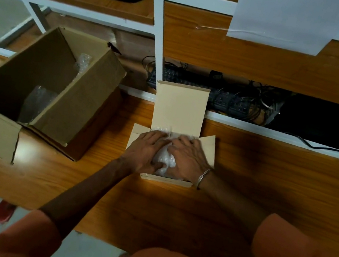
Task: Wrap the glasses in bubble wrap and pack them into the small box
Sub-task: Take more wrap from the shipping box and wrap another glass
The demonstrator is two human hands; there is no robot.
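in the small box [180,107], both hands press bubble-wrapped glasses [164,157].

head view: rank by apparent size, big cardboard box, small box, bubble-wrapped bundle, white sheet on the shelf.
1. big cardboard box
2. white sheet, cut off by the frame's top edge
3. small box, lid flap included
4. bubble-wrapped bundle, mostly hidden under the left hand and right hand
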